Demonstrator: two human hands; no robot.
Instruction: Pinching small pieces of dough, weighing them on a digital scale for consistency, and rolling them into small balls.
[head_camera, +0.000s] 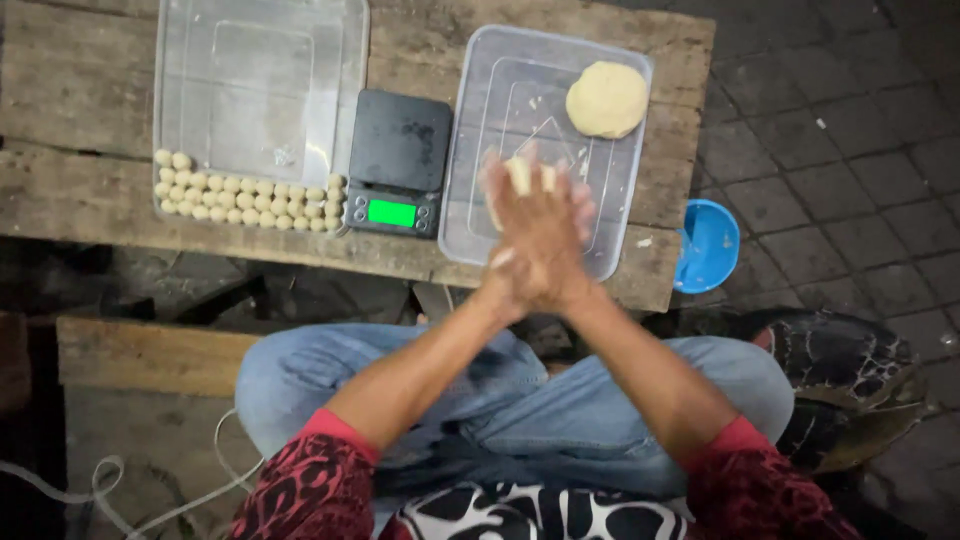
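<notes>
Two hands, the left hand (510, 235) and right hand (560, 240), press palm to palm around a small dough piece (520, 172) above the right tub's (480, 215) near edge. A dough lump (606, 98) fills its far corner. Dough balls (250, 200) line the left tub's (260, 80) near edge; a scale (398, 160) sits between.
</notes>
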